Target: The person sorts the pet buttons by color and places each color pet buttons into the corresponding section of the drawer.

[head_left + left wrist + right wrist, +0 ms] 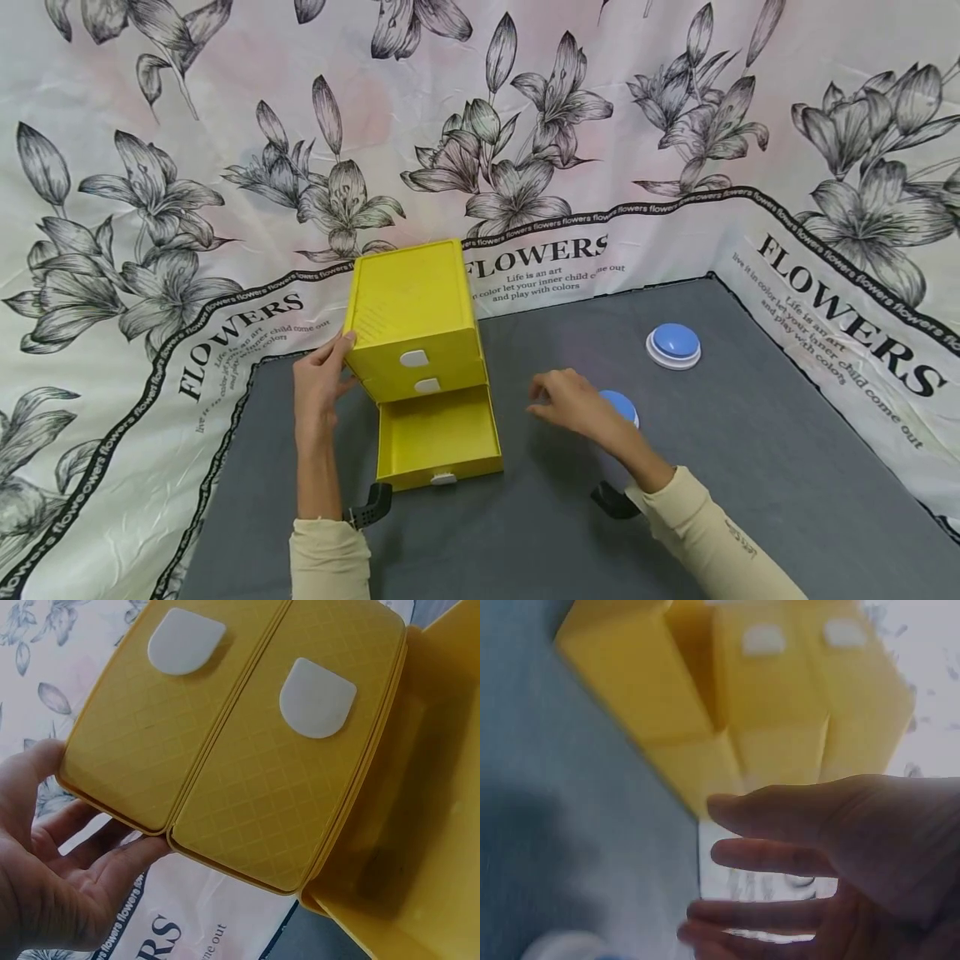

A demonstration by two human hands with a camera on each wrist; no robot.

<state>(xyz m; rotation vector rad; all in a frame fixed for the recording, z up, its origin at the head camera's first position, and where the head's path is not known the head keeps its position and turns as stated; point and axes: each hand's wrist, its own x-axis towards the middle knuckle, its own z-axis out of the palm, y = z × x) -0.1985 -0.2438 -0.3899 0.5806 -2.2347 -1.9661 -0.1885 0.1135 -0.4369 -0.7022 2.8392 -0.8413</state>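
Note:
A yellow drawer unit [412, 292] with white pull tabs stands toward the back of the table. Its bottom drawer [438, 429] is pulled out, and the inside that shows holds nothing; the upper two drawers are closed. My left hand [321, 379] rests against the unit's left side, its thumb by the top front corner; the left wrist view shows the fingers [112, 862] spread along that side. To the right of the unit, my right hand [566, 400] hovers over the table, touching nothing. In the right wrist view its fingers [772, 856] are extended and apart.
A blue push button [675, 340] on a white base sits at the right rear of the table. Another blue button [621, 406] is partly hidden behind my right hand. Flower-printed cloth [540, 167] hangs behind and along both sides of the grey table [510, 542].

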